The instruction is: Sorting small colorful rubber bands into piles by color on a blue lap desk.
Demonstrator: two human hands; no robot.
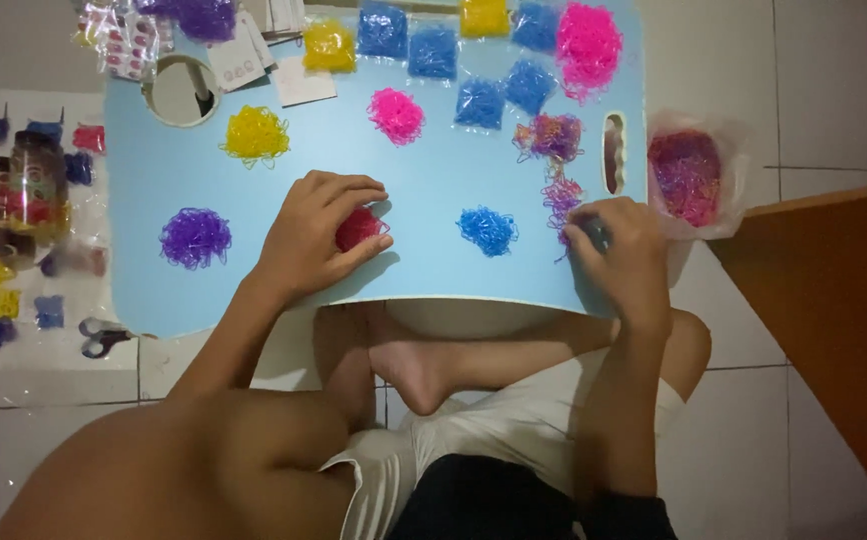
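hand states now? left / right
Left hand: closed around a red pile of bands on the blue lap table.
Right hand: fingers curled on the mixed-colour bands; grip cannot be told.

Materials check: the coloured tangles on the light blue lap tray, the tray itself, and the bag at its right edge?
Loose purple tangle: thin loops, probably small rubber or elastic bands, slightly glossy. Light blue lap tray: smooth, matte, rounded corners, moulded cut-outs, likely plastic. Clear crinkled bag: thin transparent plastic film, judging by the wrinkles. Left hand covers a red clump of similar strands.

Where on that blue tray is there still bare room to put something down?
On the blue lap tray, bare patches lie between the yellow pile and purple pile, and between the left hand and blue pile. The far edge is crowded with bagged bands, as is the right hand side.
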